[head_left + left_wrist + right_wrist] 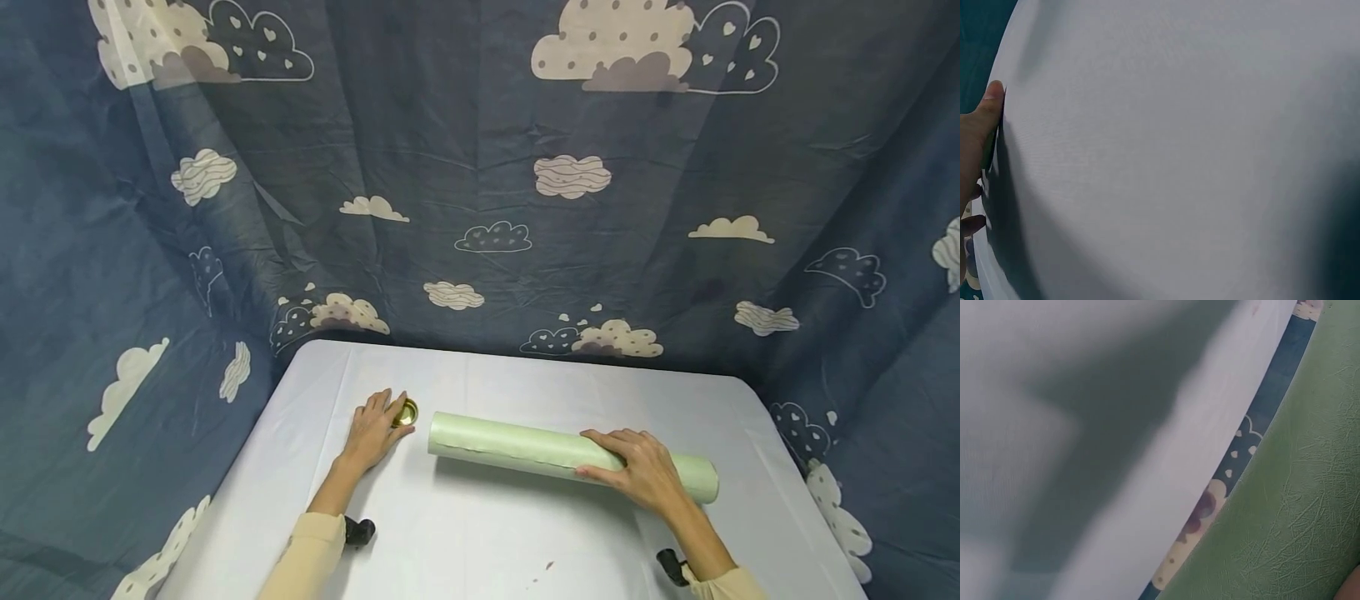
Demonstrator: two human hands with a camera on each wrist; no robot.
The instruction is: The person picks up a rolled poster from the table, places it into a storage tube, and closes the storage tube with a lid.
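My left hand (pixel 372 431) is at the left part of the white table, its thumb and forefinger around a small round gold-coloured lid (pixel 406 412). In the left wrist view the thumb (pixel 992 100) lies along the lid's thin dark edge, and the other fingers are mostly cut off. With my right hand (pixel 637 467) I grip a long light green roll (pixel 510 443) near its right end, fingers over the top and thumb on the near side. Up close, in the right wrist view, the roll (pixel 1297 506) has a creased, textured surface. Its shadow falls on the table before it.
A white cloth covers the table (pixel 480 542), with a few small brown marks (pixel 550 566) near the front. Dark blue curtains (pixel 450 125) printed with clouds hang behind it and at both sides. Each wrist wears a black camera mount (pixel 360 532).
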